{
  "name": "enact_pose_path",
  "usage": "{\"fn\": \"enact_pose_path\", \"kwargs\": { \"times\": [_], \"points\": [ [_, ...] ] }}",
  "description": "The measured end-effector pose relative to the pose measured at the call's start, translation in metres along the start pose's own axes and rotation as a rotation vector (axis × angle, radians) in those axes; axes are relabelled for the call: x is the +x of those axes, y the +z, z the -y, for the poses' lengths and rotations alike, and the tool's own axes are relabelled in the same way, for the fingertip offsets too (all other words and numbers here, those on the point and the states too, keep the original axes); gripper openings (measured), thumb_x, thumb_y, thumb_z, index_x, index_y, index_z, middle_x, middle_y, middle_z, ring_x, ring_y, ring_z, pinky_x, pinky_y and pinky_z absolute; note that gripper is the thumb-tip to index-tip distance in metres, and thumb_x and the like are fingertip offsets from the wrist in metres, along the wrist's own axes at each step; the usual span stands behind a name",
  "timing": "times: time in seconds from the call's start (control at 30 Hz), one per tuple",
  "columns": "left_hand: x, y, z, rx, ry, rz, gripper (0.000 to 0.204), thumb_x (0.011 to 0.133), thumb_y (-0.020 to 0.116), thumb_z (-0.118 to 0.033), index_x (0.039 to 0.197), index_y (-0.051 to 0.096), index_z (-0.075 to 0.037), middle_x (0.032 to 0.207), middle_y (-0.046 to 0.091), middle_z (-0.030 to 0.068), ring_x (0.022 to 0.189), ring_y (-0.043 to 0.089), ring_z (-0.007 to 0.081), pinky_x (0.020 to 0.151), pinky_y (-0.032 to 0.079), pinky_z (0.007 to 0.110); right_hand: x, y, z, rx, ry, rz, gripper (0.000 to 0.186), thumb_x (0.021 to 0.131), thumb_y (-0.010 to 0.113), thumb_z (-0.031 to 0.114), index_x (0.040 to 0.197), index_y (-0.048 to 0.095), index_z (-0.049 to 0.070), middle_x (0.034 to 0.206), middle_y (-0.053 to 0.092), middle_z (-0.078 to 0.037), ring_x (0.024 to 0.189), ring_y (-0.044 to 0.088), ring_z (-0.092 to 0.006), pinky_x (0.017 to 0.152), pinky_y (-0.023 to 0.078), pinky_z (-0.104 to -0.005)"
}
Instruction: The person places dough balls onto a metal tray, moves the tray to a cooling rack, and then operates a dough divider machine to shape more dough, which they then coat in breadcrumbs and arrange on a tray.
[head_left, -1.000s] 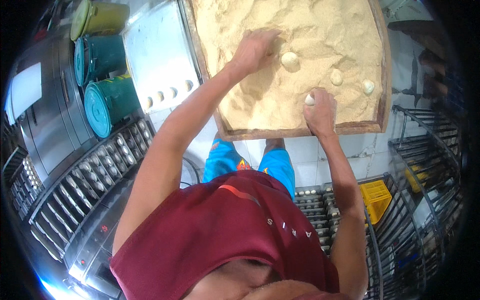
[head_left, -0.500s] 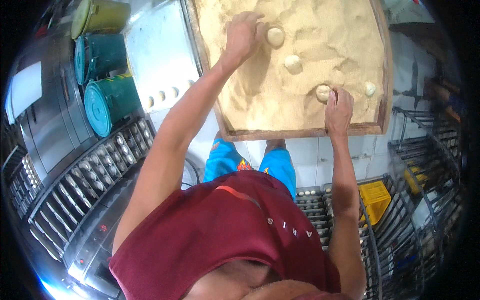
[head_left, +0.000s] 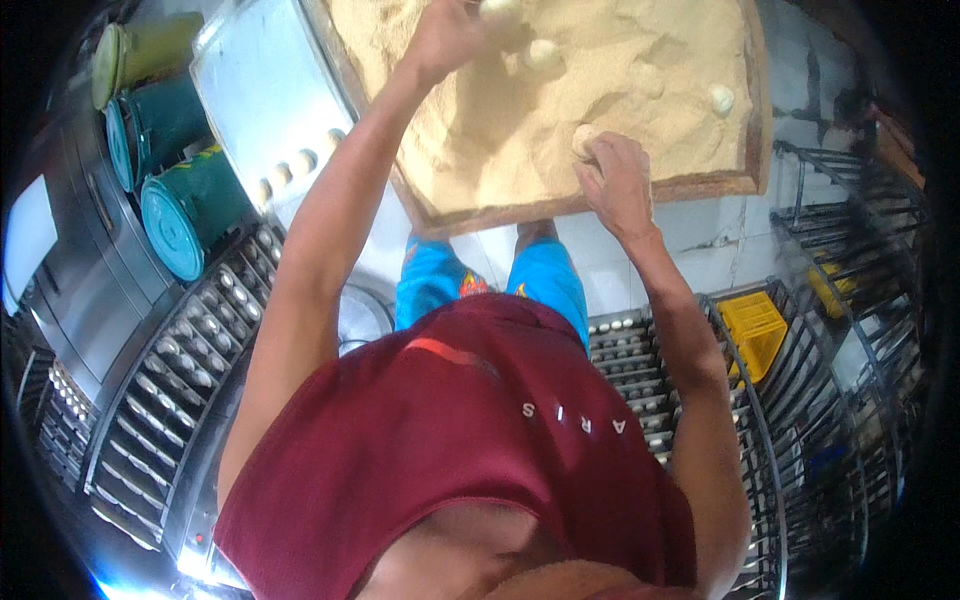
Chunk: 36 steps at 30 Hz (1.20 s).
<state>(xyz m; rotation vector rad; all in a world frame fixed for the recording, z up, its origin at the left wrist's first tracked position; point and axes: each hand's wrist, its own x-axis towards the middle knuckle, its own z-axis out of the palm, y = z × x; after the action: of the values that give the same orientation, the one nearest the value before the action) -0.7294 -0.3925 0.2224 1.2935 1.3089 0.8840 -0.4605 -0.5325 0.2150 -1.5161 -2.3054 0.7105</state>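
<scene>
A wooden-rimmed tray [head_left: 480, 218] is spread with sandy yellow crumbs [head_left: 540, 170]. Near its front edge, my right hand [head_left: 620, 182] has its fingers curled against a round dough ball [head_left: 584, 140], partly covering it. My left hand [head_left: 448, 42] is over the far left of the crumbs, beside a blurred pale dough ball [head_left: 500, 10]; motion smears its fingers, so its grip is unclear. Another dough ball [head_left: 543, 55] rests just right of the left hand. A whitish dough ball [head_left: 721, 100] lies near the tray's right rim.
Left of the tray is a pale metal sheet [head_left: 265, 90] with dough balls [head_left: 300, 163] along its near edge. Lidded teal bins [head_left: 172, 228] stand beyond it. Loaded racks [head_left: 190, 350] flank me on the left; a yellow crate [head_left: 755, 330] and dark metal racks [head_left: 850, 240] are on the right.
The view has shifted, so the tray sits higher in the picture. My right hand has moved left across the crumbs with its dough ball. My left hand is now blurred beside the far ball.
</scene>
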Motion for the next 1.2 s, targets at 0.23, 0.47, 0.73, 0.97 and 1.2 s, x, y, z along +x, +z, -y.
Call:
{"fn": "enact_pose_path", "kwargs": {
  "times": [0.23, 0.47, 0.73, 0.97, 1.2],
  "points": [
    [-0.009, 0.005, 0.03, -0.011, -0.236, 0.106, 0.024, 0.094, 0.055, -0.017, 0.113, 0.063, -0.004, 0.094, 0.068, 0.009, 0.087, 0.066, 0.019, 0.077, 0.053, 0.032, 0.014, 0.0, -0.016, 0.059, 0.21, -0.005, 0.034, 0.082, 0.07, 0.016, 0.113, 0.063, 0.005, 0.112, 0.063, -0.016, 0.107, 0.056, -0.0357, 0.094, 0.043, -0.0467],
    [-0.006, 0.043, 0.009, 0.729, -0.187, 0.227, 0.045, 0.085, 0.075, -0.032, 0.121, 0.069, -0.006, 0.109, 0.07, 0.0198, 0.095, 0.07, 0.0335, 0.086, 0.055, 0.042, 0.012, 0.005, 0.013, 0.032, 0.245, 0.249, 0.035, 0.078, 0.073, 0.019, 0.109, 0.059, 0.007, 0.106, 0.061, -0.014, 0.104, 0.055, -0.035, 0.091, 0.042, -0.048],
    [-0.025, 0.058, 0.006, 0.768, -0.091, 0.171, 0.035, 0.086, 0.075, -0.023, 0.114, 0.068, -0.004, 0.109, 0.067, 0.0188, 0.094, 0.069, 0.0331, 0.086, 0.057, 0.042, 0.038, -0.024, -0.06, 1.143, 0.802, -0.142, 0.03, 0.086, 0.072, 0.02, 0.111, 0.066, 0.005, 0.103, 0.069, -0.012, 0.088, 0.067, -0.0206, 0.079, 0.055, -0.0354],
    [-0.024, 0.067, 0.011, 0.799, -0.043, 0.15, 0.041, 0.086, 0.076, -0.028, 0.119, 0.067, -0.005, 0.11, 0.068, 0.0177, 0.091, 0.07, 0.0273, 0.083, 0.058, 0.038, 0.086, -0.034, -0.104, 0.047, 0.601, 0.014, 0.04, 0.08, 0.077, 0.032, 0.105, 0.066, 0.002, 0.097, 0.07, -0.016, 0.088, 0.069, -0.0256, 0.078, 0.054, -0.037],
    [-0.057, 0.03, 0.003, -0.188, -0.516, 0.131, 0.047, 0.086, 0.075, -0.036, 0.124, 0.067, -0.008, 0.11, 0.069, 0.0055, 0.104, 0.063, 0.0194, 0.085, 0.053, 0.038, 0.081, -0.026, -0.057, 0.165, 0.614, -0.027, 0.044, 0.077, 0.081, 0.032, 0.106, 0.068, 0.002, 0.104, 0.07, -0.017, 0.096, 0.066, -0.028, 0.089, 0.05, -0.0371]
  ]
}}
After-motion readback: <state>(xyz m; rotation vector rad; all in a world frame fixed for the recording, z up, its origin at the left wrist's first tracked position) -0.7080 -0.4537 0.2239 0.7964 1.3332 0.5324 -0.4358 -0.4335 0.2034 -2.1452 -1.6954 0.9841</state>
